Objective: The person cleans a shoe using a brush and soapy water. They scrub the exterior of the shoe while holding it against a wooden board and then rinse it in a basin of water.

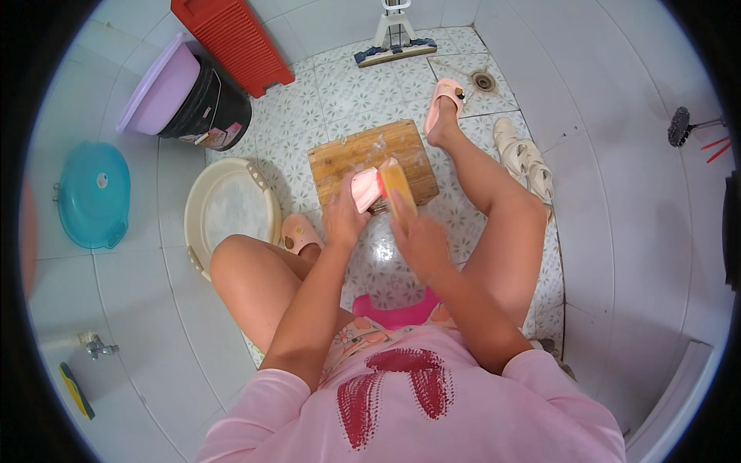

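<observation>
In the head view, I have the left hand (344, 217) closed around a pale pink piece (364, 193), seemingly a shoe, though glare and fingers blur its outline. The right hand (423, 244) is wrapped around the near end of a wooden brush (398, 193), its far end lying against the piece's right side. The piece sits between the two grips, at the near edge of a wooden board (332, 160). I judge that the left grip steadies it from the outside so the brush face can press flat from the right, and that the board, lying on the tiled floor (351, 92) just beyond both grips, gives backing and catches the wet whitish patches on its top.

Left of the left grip, a round cream basin (231, 204) stands on the floor within easy reach, its pale bottom showing. Farther ahead and left is a black bucket (205, 116); a purple basin (164, 83) tilts across its mouth, hiding the inside. Far left of the grips, a teal basin (95, 197) is stowed against the wall, which I take as a way to save floor space.
</observation>
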Available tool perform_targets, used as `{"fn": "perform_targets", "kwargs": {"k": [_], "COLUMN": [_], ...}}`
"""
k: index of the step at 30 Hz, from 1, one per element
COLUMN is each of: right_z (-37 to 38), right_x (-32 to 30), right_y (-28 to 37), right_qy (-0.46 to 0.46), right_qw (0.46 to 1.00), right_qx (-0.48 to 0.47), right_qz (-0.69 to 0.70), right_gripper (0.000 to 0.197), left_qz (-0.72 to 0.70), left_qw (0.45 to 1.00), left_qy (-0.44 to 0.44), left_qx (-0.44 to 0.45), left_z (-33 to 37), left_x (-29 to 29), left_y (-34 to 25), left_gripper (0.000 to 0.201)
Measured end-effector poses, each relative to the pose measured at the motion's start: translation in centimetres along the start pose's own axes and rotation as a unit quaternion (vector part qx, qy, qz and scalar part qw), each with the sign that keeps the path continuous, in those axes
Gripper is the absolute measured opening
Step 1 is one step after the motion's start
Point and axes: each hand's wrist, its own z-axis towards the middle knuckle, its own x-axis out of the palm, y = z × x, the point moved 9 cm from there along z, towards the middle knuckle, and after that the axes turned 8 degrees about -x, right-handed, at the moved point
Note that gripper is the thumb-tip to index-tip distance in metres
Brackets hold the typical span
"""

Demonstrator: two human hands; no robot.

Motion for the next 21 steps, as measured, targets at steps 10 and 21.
{"fn": "perform_targets", "kwargs": {"k": [10, 21], "right_z": [7.4, 2.3], "right_x": [1.3, 2.7], "right_y": [-4.3, 2.3], "right_qy": [-0.006, 0.042], "right_qw": [0.996, 0.998], "right_qx": [0.062, 0.001], "right_qz": [-0.07, -0.036], "right_gripper": [0.049, 0.051], "left_qz": [-0.003, -0.027], "left_qw": [1.0, 0.997], "left_qy": [-0.024, -0.063], "left_qx": [0.017, -0.024], "left_z": [0.3, 0.9], "left_x": [0.3, -0.6], "left_y": [1.0, 2.5], "left_gripper": [0.08, 0.083]}}
